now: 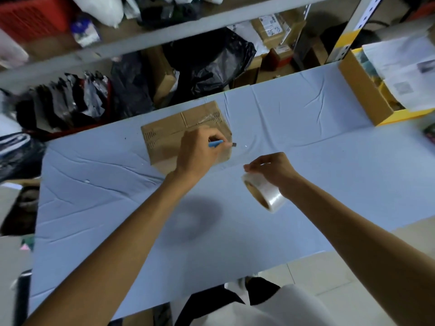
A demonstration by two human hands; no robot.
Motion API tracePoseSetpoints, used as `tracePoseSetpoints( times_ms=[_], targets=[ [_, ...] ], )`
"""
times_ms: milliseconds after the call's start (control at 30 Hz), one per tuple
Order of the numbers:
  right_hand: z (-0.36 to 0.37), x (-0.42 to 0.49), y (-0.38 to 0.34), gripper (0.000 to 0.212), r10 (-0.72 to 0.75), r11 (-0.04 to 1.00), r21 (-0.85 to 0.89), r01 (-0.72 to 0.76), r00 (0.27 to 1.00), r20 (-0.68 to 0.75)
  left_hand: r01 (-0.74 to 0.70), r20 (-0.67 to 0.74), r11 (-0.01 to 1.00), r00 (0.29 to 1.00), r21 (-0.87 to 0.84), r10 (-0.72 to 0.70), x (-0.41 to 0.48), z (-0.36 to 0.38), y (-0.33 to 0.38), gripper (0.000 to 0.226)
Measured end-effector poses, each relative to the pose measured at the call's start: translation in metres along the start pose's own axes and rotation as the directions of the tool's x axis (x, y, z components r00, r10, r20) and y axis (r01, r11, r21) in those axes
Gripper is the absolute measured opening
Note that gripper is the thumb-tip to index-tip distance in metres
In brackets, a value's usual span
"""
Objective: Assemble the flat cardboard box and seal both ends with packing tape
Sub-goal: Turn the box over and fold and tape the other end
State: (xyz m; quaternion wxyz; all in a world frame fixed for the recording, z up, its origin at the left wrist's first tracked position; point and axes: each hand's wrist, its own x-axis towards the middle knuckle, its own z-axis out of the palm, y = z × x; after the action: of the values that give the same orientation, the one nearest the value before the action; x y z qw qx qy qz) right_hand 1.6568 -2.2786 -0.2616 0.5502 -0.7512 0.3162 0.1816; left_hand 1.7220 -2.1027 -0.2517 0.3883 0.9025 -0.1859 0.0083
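Because the wide surface (94,196) under a wrinkled pale blue cloth carries everything, I begin with it: it runs from the near edge to the grey metal shelf (164,37) behind. On its far part, left of the middle, lies the brown cardboard box (169,130), already folded into a low block, with clear tape shining on its top seam. It lies flat near the far edge, I think so that the person can press on it and pull tape across without it sliding. At the far right stands a second, open brown carton (360,90) with yellow edges, well apart from the work.

The right hand (273,169) holds the roll of clear packing tape (264,194) just above the surface, to the right of the box. Its fingers (253,166) are curled on the top of the roll, which hangs tilted below them. It seems held away from the box to keep a drawn strip tight, though the strip itself I cannot see clearly. The left hand (196,151) rests over the near right corner of the box, its fingers closed around a small blue plastic cutter (215,144) whose dark tip points right, past the box edge. I judge that the tape is about to be cut at this end; the other end is hidden.
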Motion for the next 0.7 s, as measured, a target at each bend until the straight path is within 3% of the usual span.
tracePoseSetpoints(
  times_ms=[233, 433, 700],
  targets=[
    [-0.001, 0.007, 0.002, 0.014, 0.011, 1.000, 0.005, -0.011, 1.000, -0.012, -0.010, -0.077, 0.996, 0.997, 0.088, 0.017, 0.002, 0.021, -0.004, 0.018],
    [0.002, 0.009, 0.003, 0.017, 0.010, 1.000, 0.001, -0.010, 1.000, -0.014, 0.053, -0.058, 0.998, 0.997, 0.022, -0.052, 0.007, 0.028, -0.002, 0.021],
    [0.003, 0.009, 0.000, 0.016, 0.004, 1.000, 0.025, -0.004, 1.000, -0.001, 0.049, -0.008, 0.994, 0.999, 0.094, -0.048, 0.007, 0.036, -0.002, 0.019]
  ],
)
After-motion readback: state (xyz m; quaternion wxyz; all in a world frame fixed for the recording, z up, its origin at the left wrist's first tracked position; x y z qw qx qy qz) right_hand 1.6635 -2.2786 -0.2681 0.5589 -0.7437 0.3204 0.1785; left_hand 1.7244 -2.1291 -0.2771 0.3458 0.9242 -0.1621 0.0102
